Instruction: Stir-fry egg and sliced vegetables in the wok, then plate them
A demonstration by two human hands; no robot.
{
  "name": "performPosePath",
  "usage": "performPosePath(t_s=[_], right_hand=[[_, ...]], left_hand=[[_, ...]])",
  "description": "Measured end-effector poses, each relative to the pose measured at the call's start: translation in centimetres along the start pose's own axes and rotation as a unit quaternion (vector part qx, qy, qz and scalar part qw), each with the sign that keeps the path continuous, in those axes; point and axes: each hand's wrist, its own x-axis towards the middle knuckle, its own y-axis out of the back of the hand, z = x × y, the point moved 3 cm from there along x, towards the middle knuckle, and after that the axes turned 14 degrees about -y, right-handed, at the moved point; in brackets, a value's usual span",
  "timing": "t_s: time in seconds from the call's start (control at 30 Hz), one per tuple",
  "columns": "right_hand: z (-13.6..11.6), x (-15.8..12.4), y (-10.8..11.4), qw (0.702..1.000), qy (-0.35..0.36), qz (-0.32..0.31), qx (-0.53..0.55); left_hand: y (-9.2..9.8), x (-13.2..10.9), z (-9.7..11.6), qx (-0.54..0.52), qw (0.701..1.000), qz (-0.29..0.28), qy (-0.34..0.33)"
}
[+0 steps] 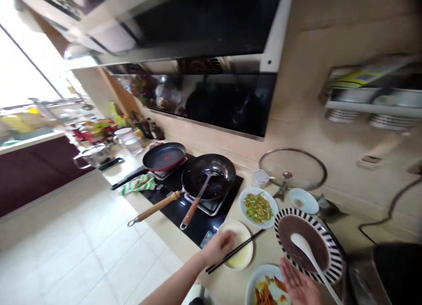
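My left hand (pixel 220 247) is over a small cream plate (pixel 246 257) with a pale yellow residue; its fingers are loosely curled and nothing shows in them. A pair of black chopsticks (pixel 238 249) lies across the plate, right beside that hand. My right hand (pixel 299 284) is open, fingers stretched and palm up. It is by the near rim of a black-and-white striped bowl (pixel 333 252) holding brownish-purple liquid and a white spoon (pixel 310 250); whether they touch is unclear. Partly behind my right hand is a plate (pixel 253 282) of orange and yellow food.
A black wok (pixel 227 171) with a wooden-handled spatula (pixel 198 201) and a frying pan (pixel 166 154) occupy the stove. The wok's handle (pixel 158 208) juts past the counter edge. Nearby are a plate of shredded green food (pixel 257 207), a white bowl (pixel 305 201) and a glass lid (pixel 296 168).
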Motion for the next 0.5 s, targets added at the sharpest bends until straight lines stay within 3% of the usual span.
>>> performPosePath(t_s=[0.03,0.07,0.1,0.13,0.23,0.33,0.4,0.43,0.5], right_hand=[[0.9,-0.1,-1.1,0.999,-0.021,-0.011,-0.038],[2.0,-0.1,-2.7,0.996,-0.036,-0.025,-0.082],[3.3,-0.2,-4.6,0.989,-0.037,-0.036,-0.136],[4.8,-0.2,-7.0,0.979,-0.019,-0.044,-0.196],[9.6,-0.3,-15.4,0.917,0.091,-0.06,-0.384],[13.4,-1.0,-22.0,0.84,0.199,-0.069,-0.499],[14.0,-1.8,-22.9,0.807,0.287,-0.013,-0.516],[14.1,-2.3,-22.0,0.798,0.325,0.031,-0.506],[14.4,-3.4,-18.2,0.791,0.356,0.126,-0.482]], left_hand=[[0.5,-3.2,-1.1,-0.077,0.996,-0.041,0.018],[1.6,-6.3,-2.8,-0.156,0.983,-0.038,0.091],[3.4,-9.2,-4.8,-0.201,0.96,0.012,0.194],[6.0,-11.8,-6.8,-0.215,0.929,0.1,0.283],[16.0,-15.7,-10.6,-0.199,0.888,0.294,0.291],[25.4,-15.4,-12.4,-0.209,0.867,0.397,0.216],[28.5,-13.8,-13.3,-0.232,0.873,0.395,0.166],[28.9,-12.9,-13.7,-0.248,0.88,0.377,0.149],[28.3,-11.7,-14.6,-0.279,0.893,0.329,0.125]])
